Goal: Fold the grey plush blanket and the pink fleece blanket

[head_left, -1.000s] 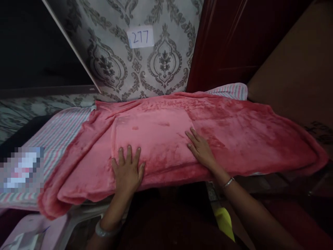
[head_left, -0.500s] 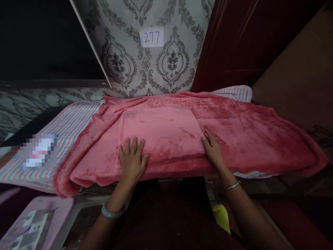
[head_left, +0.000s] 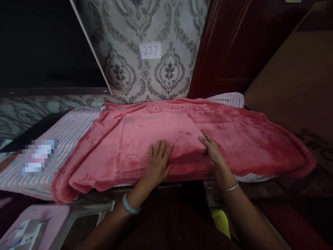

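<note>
A pink plush blanket [head_left: 241,139] lies spread over a striped cloth, and a squarish folded section [head_left: 156,128] sits at its middle. My left hand [head_left: 157,163] rests palm down on the front edge of that section, its fingers stretched out. At the section's front right corner, my right hand [head_left: 213,151] has the blanket's edge between thumb and fingers; part of its grip is hidden by the hand itself. The corner looks slightly raised there.
A striped cloth [head_left: 78,125] shows at the left, with a blurred-out item [head_left: 38,158] on it. Behind are a dark screen [head_left: 49,45], a patterned wall with a "277" paper [head_left: 150,50], and a dark red panel [head_left: 229,45]. A cardboard box [head_left: 296,80] stands right. A pink stool [head_left: 49,217] holds a power strip [head_left: 30,232].
My left hand has slid right along the folded section's front edge, closer to my right hand. The right hand stays at the corner. The view has tilted up slightly.
</note>
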Action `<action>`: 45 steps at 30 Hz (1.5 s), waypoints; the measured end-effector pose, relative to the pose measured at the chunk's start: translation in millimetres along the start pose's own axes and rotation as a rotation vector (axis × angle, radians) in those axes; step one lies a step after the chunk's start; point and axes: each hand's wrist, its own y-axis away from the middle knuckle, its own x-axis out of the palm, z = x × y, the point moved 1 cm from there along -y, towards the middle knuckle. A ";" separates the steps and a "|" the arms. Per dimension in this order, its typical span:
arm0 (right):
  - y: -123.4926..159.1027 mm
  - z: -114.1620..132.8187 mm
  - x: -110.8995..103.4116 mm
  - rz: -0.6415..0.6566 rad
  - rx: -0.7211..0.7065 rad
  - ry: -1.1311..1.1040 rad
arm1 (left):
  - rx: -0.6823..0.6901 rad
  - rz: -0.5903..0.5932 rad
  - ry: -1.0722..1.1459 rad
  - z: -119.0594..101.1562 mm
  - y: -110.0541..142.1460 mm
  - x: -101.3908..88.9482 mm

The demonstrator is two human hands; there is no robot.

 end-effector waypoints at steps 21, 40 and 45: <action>23.8 -22.6 -7.2 -0.075 0.135 -0.092 | -0.002 -0.058 -0.069 -1.9 12.9 17.3; 27.4 -15.9 -34.8 0.212 -0.483 0.655 | -0.319 -0.177 -0.005 112.0 132.1 -5.2; 21.5 -18.2 -28.9 0.141 -0.552 0.658 | -0.309 -0.258 0.101 125.4 125.9 -14.4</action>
